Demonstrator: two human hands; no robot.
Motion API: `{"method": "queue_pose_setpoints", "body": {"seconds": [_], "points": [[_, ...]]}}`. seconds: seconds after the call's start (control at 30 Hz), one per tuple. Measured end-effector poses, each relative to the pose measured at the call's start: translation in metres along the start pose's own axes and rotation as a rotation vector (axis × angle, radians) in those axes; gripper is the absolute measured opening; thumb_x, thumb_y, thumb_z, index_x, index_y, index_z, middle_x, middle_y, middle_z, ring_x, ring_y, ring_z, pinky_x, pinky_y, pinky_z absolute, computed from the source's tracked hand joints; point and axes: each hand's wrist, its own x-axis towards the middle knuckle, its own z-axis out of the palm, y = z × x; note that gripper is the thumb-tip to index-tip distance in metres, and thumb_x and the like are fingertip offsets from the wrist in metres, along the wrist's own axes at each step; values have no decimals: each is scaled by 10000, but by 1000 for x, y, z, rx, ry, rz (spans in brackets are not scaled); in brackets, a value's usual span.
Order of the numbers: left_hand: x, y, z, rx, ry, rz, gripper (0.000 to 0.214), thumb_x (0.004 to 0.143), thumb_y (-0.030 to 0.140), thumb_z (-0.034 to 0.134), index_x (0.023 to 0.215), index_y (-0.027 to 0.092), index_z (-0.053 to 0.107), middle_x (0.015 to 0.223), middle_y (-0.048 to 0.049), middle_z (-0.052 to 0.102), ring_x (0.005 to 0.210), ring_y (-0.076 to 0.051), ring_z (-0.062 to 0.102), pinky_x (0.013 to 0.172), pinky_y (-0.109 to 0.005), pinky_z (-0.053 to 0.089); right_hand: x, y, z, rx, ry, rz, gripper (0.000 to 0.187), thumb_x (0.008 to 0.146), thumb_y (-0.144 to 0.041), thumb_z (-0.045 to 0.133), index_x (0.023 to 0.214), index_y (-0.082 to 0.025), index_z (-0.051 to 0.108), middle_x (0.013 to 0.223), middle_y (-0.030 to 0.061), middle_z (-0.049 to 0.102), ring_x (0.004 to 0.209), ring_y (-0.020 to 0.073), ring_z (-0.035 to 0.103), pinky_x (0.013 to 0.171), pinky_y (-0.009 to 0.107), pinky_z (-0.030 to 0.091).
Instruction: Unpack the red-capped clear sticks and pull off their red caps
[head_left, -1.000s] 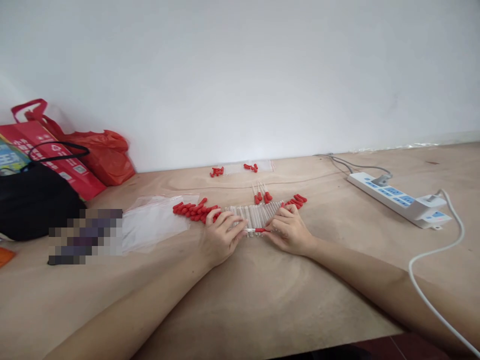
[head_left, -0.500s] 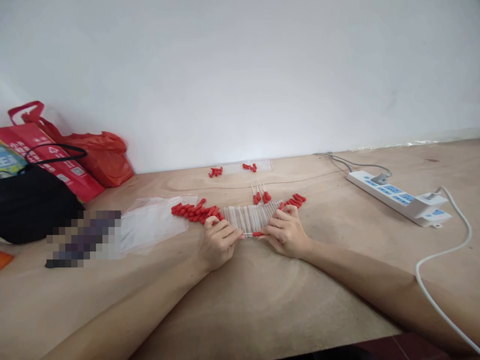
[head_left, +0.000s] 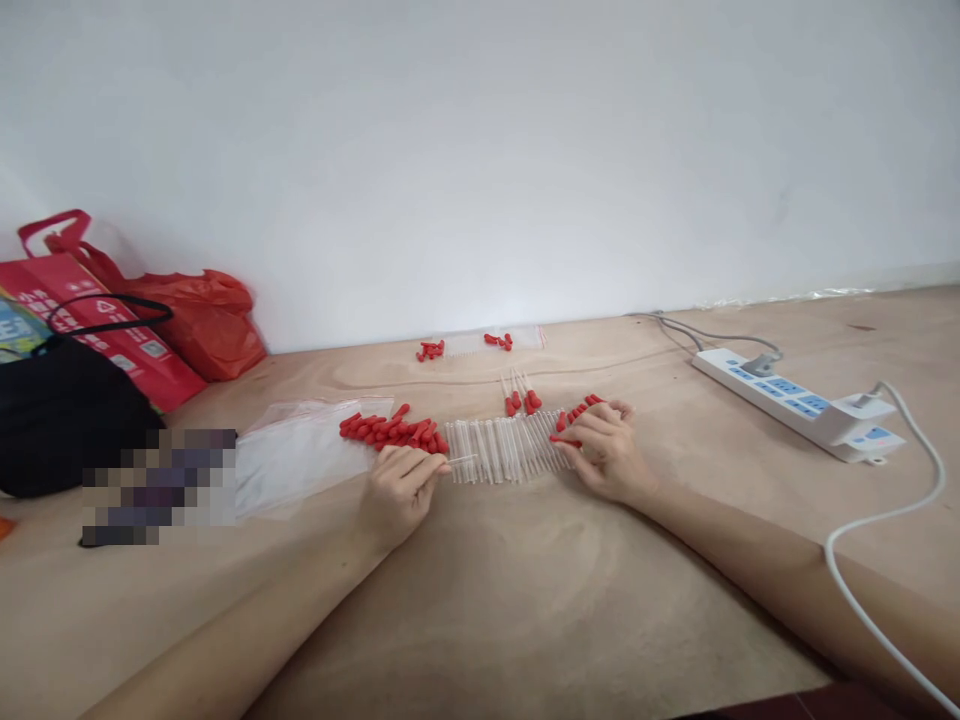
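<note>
My left hand (head_left: 405, 490) is closed in a pinch on a thin glass dropper tube (head_left: 463, 459), whose free end points right. My right hand (head_left: 611, 458) pinches a red rubber bulb (head_left: 557, 439) between thumb and fingers, apart from that tube. Between the hands lies a row of clear glass tubes (head_left: 499, 450), side by side. A heap of red rubber bulbs (head_left: 390, 431) sits just beyond my left hand. More red bulbs (head_left: 579, 411) lie behind my right fingers, partly hidden. Beyond the row are several droppers (head_left: 531, 400) with bulbs on their tubes.
Flat plastic bags (head_left: 300, 455) lie left, beside a pixelated dark object (head_left: 157, 490). A black bag (head_left: 67, 415) and red bags (head_left: 202, 320) stand farther left. At the back is another plastic bag (head_left: 465, 342) with red bulbs. A power strip (head_left: 780, 400) and white cable (head_left: 840, 540) lie right.
My hands have moved apart, the left one leftward and the right one rightward. The tube and red bulb, close together between my fingers before, are now separated, one in each hand.
</note>
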Motion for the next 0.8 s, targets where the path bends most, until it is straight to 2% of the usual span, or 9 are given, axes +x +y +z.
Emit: {"method": "queue_pose_setpoints", "body": {"seconds": [0.1, 0.2, 0.33, 0.47, 0.6, 0.7, 0.8], "points": [[-5, -8, 2, -22, -20, -72, 178, 870, 186, 409, 891, 154, 582, 721, -25, 559, 662, -110, 535, 620, -227, 430, 8, 18, -2, -46, -2, 201, 242, 830, -381, 459, 779, -235, 645, 758, 16, 634, 748, 152, 495, 783, 351, 222], [-3, -8, 9, -26, -26, -92, 252, 874, 142, 359, 1047, 123, 542, 796, -44, 513, 695, -102, 535, 661, -208, 459, 14, 29, -1, -95, -115, 296, 261, 823, -426, 454, 792, -257, 652, 751, 13, 634, 764, 166, 494, 760, 351, 221], [5, -4, 18, 3, 8, -79, 272, 860, 107, 356, 1073, 109, 525, 834, -59, 493, 744, -110, 542, 706, -215, 473, 18, 35, -1, -130, -283, 250, 229, 789, -438, 509, 842, -270, 655, 774, 13, 640, 795, 182, 490, 749, 359, 212], [13, -2, 25, -31, 35, -78, 196, 851, 121, 390, 959, 145, 552, 801, -47, 536, 759, -127, 559, 728, -241, 488, 18, 37, 0, -162, -337, 140, 239, 777, -448, 525, 878, -277, 658, 767, 22, 633, 782, 181, 476, 748, 368, 203], [16, -1, 29, -68, 34, -44, 169, 834, 123, 417, 951, 146, 538, 827, -56, 594, 807, -150, 583, 750, -264, 499, 19, 35, 3, -183, -336, 68, 207, 797, -406, 513, 843, -272, 663, 763, 20, 623, 771, 172, 465, 757, 372, 194], [15, 0, 29, -108, -1, -19, 185, 828, 136, 430, 984, 144, 529, 854, -63, 612, 813, -149, 593, 741, -263, 506, 20, 36, 1, -162, -271, 42, 204, 816, -372, 488, 858, -267, 658, 785, 19, 623, 775, 163, 467, 775, 373, 187], [14, 2, 27, -159, -59, 16, 166, 819, 166, 458, 960, 144, 544, 866, -72, 613, 808, -148, 598, 731, -261, 513, 20, 44, -7, -149, -169, 139, 220, 810, -384, 484, 862, -262, 659, 801, 22, 628, 794, 167, 481, 781, 372, 187]]}}
